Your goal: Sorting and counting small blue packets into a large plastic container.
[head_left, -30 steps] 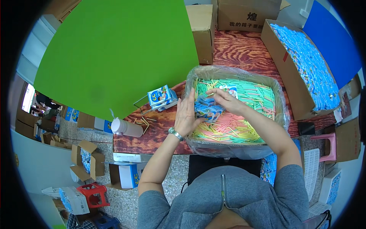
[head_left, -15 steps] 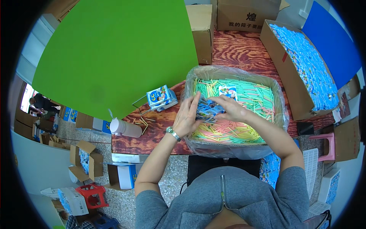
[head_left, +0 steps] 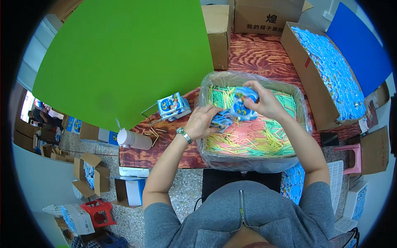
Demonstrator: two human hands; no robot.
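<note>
My right hand (head_left: 264, 101) is closed on a blue and white packet (head_left: 240, 108), with its thumb across the packet's face. Beside it, my left hand (head_left: 200, 122) holds several similar blue packets (head_left: 222, 121) together at the left side of the box. Both hands are above a carton lined with clear plastic (head_left: 307, 111). Thin pink, yellow and green sticks (head_left: 256, 138) fill it. Left of the carton, a stack of the same packets (head_left: 170, 105) rests in a wire holder on the table.
On the patterned red table (head_left: 260, 53) stand a pale bottle (head_left: 134, 139), some loose sticks (head_left: 152, 134) and brown cartons (head_left: 218, 41). A long carton of blue packets (head_left: 331, 74) is at the right. A green board (head_left: 124, 58) covers the far left. Stools and boxes stand on the floor.
My right hand has moved up and to the right, taking a packet away from the bunch. My left hand keeps the other packets. The packet lying on the sticks is no longer visible there.
</note>
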